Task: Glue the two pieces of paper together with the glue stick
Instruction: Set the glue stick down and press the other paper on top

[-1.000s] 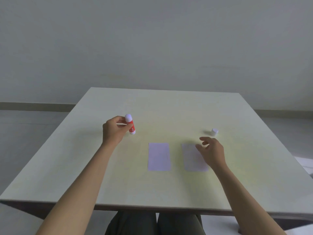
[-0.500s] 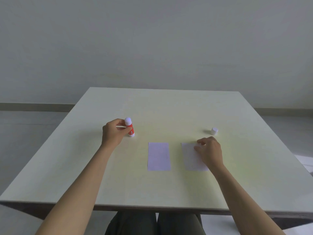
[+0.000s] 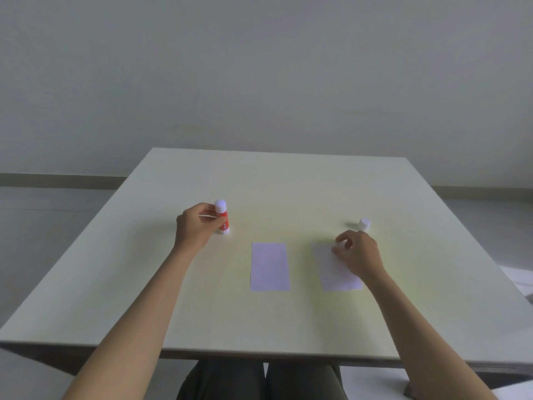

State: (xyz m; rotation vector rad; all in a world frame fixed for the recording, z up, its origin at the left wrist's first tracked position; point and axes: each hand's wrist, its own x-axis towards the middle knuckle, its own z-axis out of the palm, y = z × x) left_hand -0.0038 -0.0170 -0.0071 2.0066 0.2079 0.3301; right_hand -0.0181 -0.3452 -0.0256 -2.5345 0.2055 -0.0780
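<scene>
The red glue stick with a white top stands upright on the table's left middle. My left hand is wrapped around it from the left. Two pale rectangular papers lie side by side near the centre: the left paper lies flat and untouched. The right paper lies slightly askew. My right hand covers its far right corner, with curled fingers pinching the paper's edge. The small white cap stands alone just beyond my right hand.
The pale square table stands before a plain grey wall. Its front edge runs just above my knees. Grey floor shows on both sides of the table.
My left hand lowered the tilted glue stick and stood it upright on the table. My right hand dropped onto the right paper's far corner, closed its fingers, and the paper turned slightly.
</scene>
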